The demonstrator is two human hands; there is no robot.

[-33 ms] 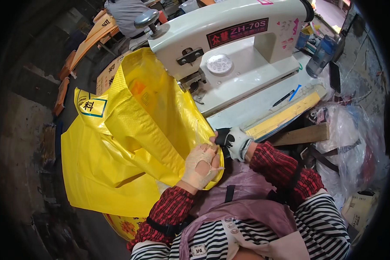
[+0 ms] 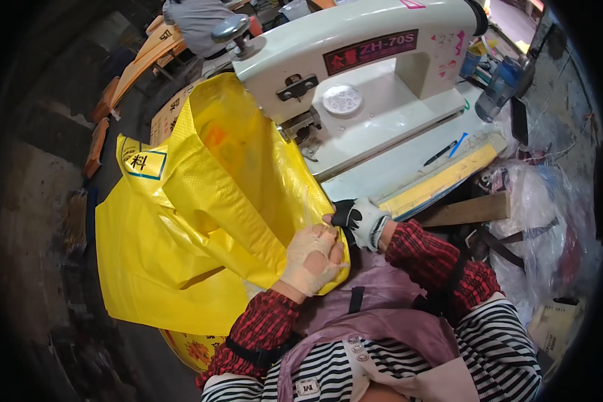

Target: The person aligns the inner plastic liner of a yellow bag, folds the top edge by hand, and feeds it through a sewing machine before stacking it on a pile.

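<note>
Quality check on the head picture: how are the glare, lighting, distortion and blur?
In the head view, glare streaks the yellow bag and white machine; the left side is dark; the upper right nearly washes out; fisheye black fills the corners; the left hand and right hand look fairly sharp.

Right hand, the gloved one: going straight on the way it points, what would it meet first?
Most likely the yellow bag: the right hand points left, its fingertips at the bag's edge. The left hand is close too; depth there is unclear.
</note>
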